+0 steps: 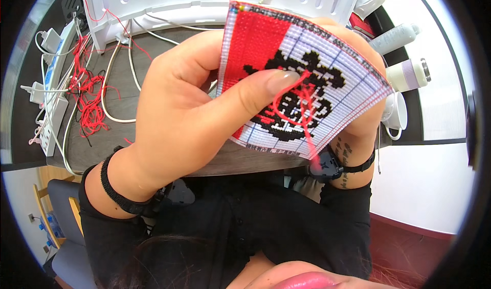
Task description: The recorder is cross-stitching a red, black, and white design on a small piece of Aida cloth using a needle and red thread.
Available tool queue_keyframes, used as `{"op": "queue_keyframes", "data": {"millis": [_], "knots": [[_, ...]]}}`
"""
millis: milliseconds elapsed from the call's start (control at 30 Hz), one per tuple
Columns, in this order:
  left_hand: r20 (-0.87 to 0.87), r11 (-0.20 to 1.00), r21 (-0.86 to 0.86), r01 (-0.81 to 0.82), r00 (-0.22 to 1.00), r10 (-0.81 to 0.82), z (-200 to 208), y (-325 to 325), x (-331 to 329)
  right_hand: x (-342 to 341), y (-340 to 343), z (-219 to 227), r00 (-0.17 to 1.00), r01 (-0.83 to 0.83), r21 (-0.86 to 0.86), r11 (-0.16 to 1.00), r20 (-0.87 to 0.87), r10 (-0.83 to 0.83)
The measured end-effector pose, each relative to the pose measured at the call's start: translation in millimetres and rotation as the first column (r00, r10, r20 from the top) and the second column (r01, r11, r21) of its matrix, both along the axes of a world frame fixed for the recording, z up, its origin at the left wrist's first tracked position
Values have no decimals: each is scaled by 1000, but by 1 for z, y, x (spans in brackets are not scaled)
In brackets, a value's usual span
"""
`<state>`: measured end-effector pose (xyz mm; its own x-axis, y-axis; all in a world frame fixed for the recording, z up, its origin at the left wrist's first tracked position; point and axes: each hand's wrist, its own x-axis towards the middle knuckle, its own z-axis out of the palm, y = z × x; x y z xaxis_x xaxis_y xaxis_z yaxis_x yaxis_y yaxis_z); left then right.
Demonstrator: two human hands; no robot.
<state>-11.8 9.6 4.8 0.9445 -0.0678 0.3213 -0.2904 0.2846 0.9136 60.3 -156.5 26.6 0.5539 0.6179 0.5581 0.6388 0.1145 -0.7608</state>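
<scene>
A cross-stitch cloth is held up in front of me, tilted, with a red band on its left and a black, white and red figure on a white grid. My left hand grips its left side, the thumb pressed flat on the stitched front and the fingers behind. From near the thumb tip a loose red thread loops over the figure and hangs past the lower edge. My right hand is behind the cloth at the right; its fingers are mostly hidden there, and no needle shows.
On the desk at the left lies a tangle of red thread, beside a power strip with plugs and white cables. A white slotted rack stands at the back. Bottles and a white mug are at the right.
</scene>
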Motion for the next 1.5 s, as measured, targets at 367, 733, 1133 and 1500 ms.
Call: {"op": "queue_keyframes", "data": {"millis": [367, 733, 1133, 1500], "knots": [[-6, 998, 35, -53, 999, 54, 0, 0, 1, 5, -6, -5, 980, 143, -53, 988, 148, -134], [-53, 993, -116, -4, 999, -3, 2, 0, 0, 14, -1, -8, 983, 153, 50, 987, 93, -157], [-71, 985, -168, 36, 996, -49, 6, -2, -2, 22, -2, -11, 625, -163, 528, 833, -598, 502], [-106, 979, -201, 14, 994, -36, 4, -3, -3, 0, 7, -9, 992, 108, 155, 982, -81, -97]]}}
